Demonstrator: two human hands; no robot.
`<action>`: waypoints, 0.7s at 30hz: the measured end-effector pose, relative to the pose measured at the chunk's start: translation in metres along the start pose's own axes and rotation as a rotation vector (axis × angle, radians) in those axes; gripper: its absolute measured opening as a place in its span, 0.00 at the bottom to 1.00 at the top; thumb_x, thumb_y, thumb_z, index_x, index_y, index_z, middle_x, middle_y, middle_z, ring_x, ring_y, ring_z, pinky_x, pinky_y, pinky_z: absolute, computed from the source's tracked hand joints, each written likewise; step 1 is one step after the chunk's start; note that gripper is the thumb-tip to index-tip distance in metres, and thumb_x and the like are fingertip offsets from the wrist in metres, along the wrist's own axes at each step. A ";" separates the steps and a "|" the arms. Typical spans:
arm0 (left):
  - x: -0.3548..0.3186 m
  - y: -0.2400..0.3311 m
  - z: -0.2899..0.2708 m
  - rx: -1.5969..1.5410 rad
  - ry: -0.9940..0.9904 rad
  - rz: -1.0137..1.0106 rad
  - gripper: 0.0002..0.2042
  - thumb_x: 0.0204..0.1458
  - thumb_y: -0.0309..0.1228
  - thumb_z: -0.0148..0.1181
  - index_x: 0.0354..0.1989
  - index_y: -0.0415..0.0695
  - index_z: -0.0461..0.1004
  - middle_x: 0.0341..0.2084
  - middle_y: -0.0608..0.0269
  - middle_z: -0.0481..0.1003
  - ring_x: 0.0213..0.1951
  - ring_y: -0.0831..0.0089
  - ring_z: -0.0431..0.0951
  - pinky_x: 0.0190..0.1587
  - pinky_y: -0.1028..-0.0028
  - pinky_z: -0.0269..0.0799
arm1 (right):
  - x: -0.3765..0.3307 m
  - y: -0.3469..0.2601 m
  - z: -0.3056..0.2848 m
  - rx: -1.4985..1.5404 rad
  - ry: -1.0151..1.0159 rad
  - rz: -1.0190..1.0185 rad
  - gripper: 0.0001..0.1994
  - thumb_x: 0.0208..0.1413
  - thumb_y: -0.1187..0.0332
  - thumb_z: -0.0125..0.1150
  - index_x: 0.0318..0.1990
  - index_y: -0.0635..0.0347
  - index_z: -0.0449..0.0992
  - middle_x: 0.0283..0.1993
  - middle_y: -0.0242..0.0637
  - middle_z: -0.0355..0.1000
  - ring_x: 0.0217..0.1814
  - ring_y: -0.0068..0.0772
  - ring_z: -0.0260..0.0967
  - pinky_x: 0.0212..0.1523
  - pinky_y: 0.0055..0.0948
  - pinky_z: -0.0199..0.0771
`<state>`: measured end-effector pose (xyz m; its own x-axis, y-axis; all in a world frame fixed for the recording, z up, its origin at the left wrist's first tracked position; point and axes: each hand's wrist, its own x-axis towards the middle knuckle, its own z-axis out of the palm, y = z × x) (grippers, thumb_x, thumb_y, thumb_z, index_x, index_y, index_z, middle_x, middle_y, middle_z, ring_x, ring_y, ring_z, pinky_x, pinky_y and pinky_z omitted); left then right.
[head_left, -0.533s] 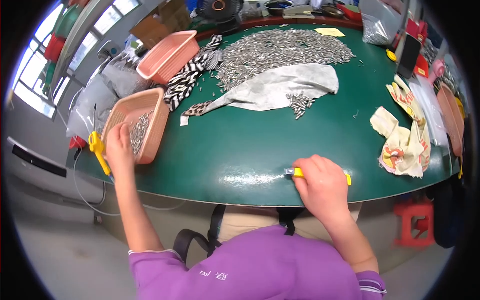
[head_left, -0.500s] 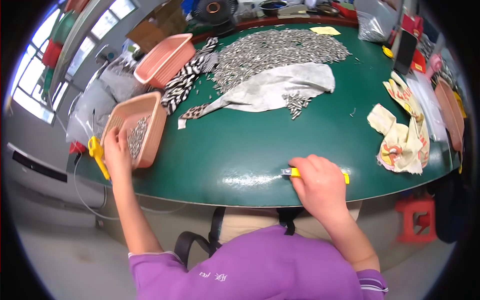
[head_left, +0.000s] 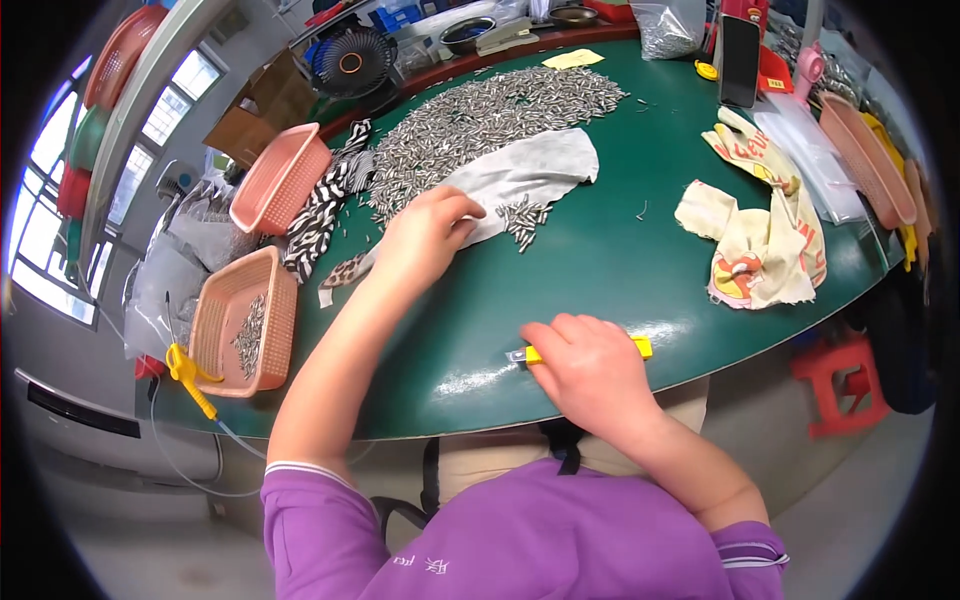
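My left hand (head_left: 428,238) hovers over the near side of a grey-white cloth (head_left: 535,168), its fingers bent and apart, with nothing seen between them. Just right of its fingertips lies a small cluster of silvery metal pieces (head_left: 522,222), partly on the cloth and partly on the green table (head_left: 430,345). Behind the cloth spreads a large pile of the same pieces (head_left: 470,112). Low over the table's near edge, my right hand (head_left: 592,368) is closed around a yellow utility knife (head_left: 642,347); its metal tip points left.
At the left stands a pink basket (head_left: 283,335) holding some pieces, with a yellow air blow gun (head_left: 186,372) beside it. Another pink basket (head_left: 283,180) sits behind, next to a zebra-striped cloth (head_left: 312,222). Patterned cream rags (head_left: 765,245) lie at the right. A fan (head_left: 352,65) stands far back.
My left hand has left the pink basket and moved right and forward to the grey-white cloth. My right hand keeps the utility knife in its grip. The whole view has shifted and turned.
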<state>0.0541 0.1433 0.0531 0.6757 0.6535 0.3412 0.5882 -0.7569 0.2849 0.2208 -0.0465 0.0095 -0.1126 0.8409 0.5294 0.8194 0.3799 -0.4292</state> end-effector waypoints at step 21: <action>0.040 -0.005 0.022 0.123 -0.171 0.085 0.05 0.48 0.28 0.62 0.33 0.45 0.77 0.33 0.60 0.76 0.37 0.58 0.78 0.40 0.64 0.74 | -0.005 0.007 0.003 0.018 0.000 -0.026 0.13 0.44 0.69 0.66 0.40 0.54 0.74 0.30 0.33 0.67 0.33 0.36 0.70 0.34 0.36 0.70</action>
<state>0.0878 0.1737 0.0451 0.7845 0.5870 0.1999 0.5684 -0.8096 0.1466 0.2254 -0.0470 0.0019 -0.1340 0.8306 0.5406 0.8060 0.4087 -0.4281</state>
